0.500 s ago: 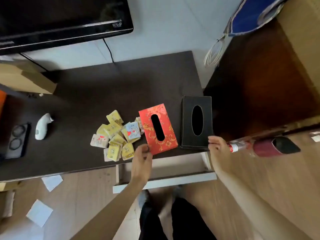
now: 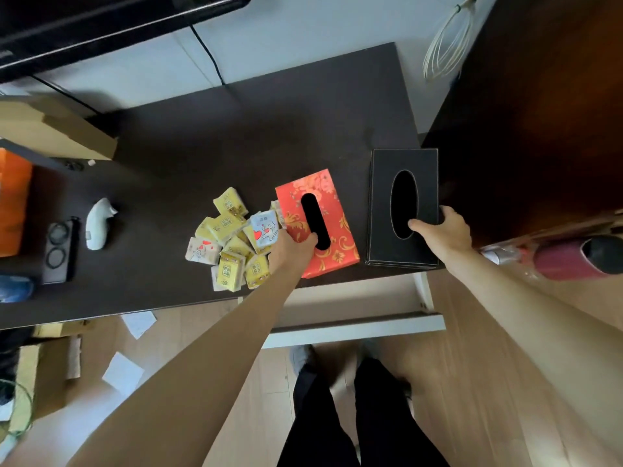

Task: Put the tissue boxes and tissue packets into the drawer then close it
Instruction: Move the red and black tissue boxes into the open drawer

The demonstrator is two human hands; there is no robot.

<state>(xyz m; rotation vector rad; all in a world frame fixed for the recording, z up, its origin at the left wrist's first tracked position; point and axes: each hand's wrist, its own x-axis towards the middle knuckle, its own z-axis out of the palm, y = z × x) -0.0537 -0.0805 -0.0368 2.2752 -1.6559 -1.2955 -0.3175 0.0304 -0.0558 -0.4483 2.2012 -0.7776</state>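
With each hand clasping a box, left hand (image 2: 293, 246) on the red tissue box (image 2: 332, 230) and right hand (image 2: 445, 230) on the black tissue box (image 2: 381, 203), a level lift clear of the counter (image 2: 236, 136) before lowering into the open drawer (image 2: 354, 298) looked wisest.

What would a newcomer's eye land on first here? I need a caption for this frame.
The red tissue box near the dark table's front edge stands out, with the left hand on it. Right of it, the right hand grips the black tissue box. A heap of yellow tissue packets lies to the left.
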